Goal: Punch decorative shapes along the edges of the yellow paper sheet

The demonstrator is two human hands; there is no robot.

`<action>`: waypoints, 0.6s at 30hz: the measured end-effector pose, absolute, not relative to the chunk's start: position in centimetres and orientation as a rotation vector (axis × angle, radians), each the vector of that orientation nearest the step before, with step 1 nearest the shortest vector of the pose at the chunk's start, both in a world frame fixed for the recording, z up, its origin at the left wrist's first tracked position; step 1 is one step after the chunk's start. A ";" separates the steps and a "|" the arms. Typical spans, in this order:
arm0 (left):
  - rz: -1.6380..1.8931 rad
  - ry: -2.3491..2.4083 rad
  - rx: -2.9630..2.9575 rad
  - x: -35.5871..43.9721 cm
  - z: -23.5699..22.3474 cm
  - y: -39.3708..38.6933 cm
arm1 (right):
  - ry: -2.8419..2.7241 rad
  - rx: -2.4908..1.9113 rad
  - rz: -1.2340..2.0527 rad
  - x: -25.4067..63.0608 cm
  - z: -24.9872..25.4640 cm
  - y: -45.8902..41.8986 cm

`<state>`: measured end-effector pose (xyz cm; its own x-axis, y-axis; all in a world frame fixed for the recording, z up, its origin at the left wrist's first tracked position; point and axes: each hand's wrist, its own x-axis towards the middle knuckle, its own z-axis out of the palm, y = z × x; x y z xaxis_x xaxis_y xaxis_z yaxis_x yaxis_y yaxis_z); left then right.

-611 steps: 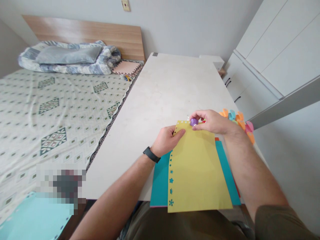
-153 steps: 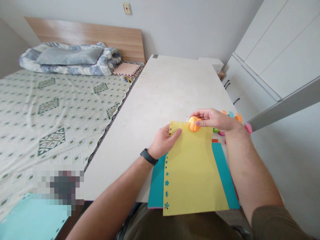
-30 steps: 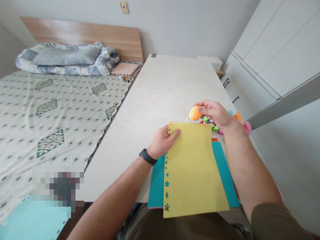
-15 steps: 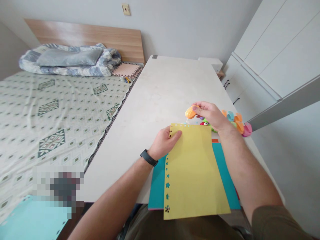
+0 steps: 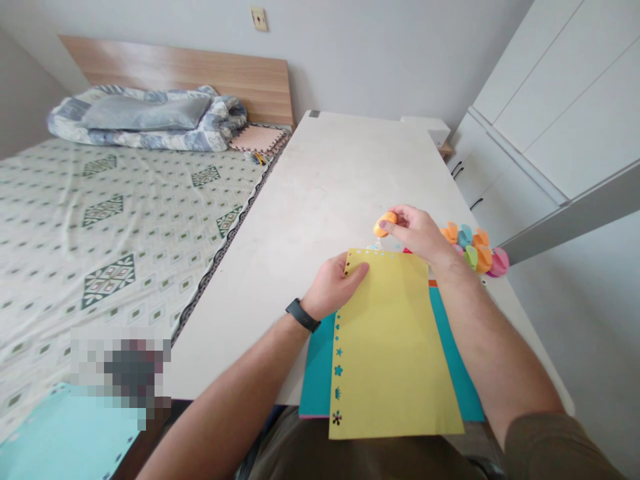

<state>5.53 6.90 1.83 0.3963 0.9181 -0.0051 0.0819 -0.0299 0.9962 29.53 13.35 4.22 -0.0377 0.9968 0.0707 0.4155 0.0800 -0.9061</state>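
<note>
White table: in left hand's grip, yellow sheet, lengthwise forward; in right hand's, orange punch, aslant leftward.

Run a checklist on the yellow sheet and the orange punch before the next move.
1. Left hand gripping the yellow sheet near its upper left corner: ok.
2. Right hand holding the orange punch: ok.
3. Orange punch seated on the sheet's edge: not ok, it is beyond the top edge, apart from it.
4. Top edge without holes: not ok, a row of small holes runs along part of it.
5. Area by the top edge free of scraps: not ok, pale bits show just below the punch.
6. Shape the punch cuts: cannot tell, its cutting side is not readable.
</note>
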 end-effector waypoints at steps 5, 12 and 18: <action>0.862 0.961 1.474 5.5 2.0 6.9 | -1.547 -1.471 0.797 29.1 4.2 13.1; 0.881 0.970 1.466 5.5 2.0 6.9 | -1.507 -1.484 0.825 29.1 3.8 13.6; 0.816 0.960 1.727 5.1 2.5 6.7 | -1.419 -1.477 0.842 29.2 4.7 13.3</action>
<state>5.15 6.73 2.52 0.4665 0.8794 0.0949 0.2354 -0.2269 0.9450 29.17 13.30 4.69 0.1114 0.9881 0.1064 0.3797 0.0566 -0.9234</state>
